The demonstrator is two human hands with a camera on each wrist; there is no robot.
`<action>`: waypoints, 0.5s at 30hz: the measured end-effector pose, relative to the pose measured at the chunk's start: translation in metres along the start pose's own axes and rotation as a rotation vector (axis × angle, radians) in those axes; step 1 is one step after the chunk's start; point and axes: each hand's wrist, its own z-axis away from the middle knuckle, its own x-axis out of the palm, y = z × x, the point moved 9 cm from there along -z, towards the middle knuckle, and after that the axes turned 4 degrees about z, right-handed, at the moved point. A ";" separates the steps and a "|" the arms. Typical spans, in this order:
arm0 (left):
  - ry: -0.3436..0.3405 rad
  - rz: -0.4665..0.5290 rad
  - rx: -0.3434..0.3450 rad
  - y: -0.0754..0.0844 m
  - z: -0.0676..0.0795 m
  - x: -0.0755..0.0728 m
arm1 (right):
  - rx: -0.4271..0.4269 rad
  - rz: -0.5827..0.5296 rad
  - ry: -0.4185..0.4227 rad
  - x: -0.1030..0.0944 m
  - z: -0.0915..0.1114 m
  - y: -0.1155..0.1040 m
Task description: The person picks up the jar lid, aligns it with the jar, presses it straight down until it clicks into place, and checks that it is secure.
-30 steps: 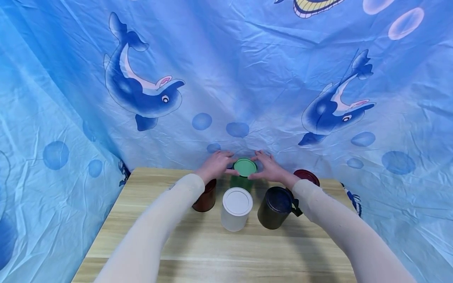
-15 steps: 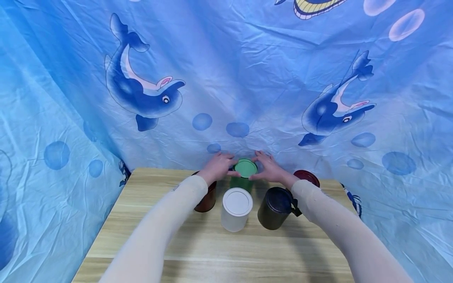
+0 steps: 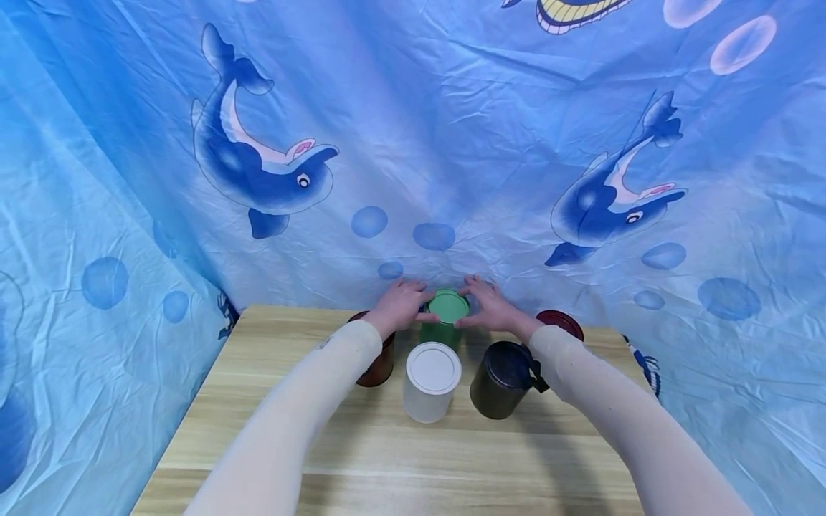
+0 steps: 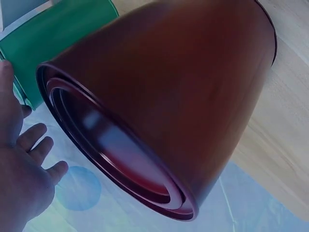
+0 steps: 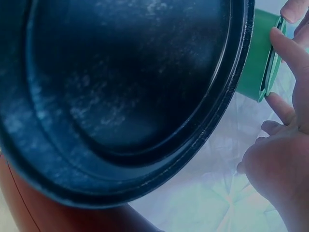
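A green canister (image 3: 440, 335) with a round green lid (image 3: 449, 307) stands at the table's back edge. My left hand (image 3: 396, 307) holds the lid's left side, its thumb and index finger spread along the rim. From the right, my right hand (image 3: 493, 309) holds the same lid; in the right wrist view its thumb and index finger touch the rim of the green canister (image 5: 255, 60). The other left fingers (image 4: 41, 150) hang loosely in the left wrist view. Under my left wrist stands a brown canister (image 3: 377, 365), partly covered by the forearm.
A white canister (image 3: 431, 394) stands in front of the green one. To its right is a black canister (image 3: 493, 390) with a side handle, near my right forearm. A dark red canister (image 3: 560, 322) sits behind that forearm. A blue dolphin-print cloth (image 3: 400, 172) hangs behind the wooden table (image 3: 452, 466).
My left hand and forearm have shifted slightly to the right, uncovering more of the brown canister. My right hand stays almost still at the green lid, and the canisters have not visibly moved.
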 end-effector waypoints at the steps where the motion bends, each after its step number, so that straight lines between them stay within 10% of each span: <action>1: -0.005 0.003 -0.005 0.000 0.000 -0.001 | -0.003 0.003 0.004 -0.001 0.000 0.000; 15: -0.066 -0.034 -0.089 -0.001 0.009 0.006 | 0.011 -0.007 -0.030 0.004 -0.001 -0.002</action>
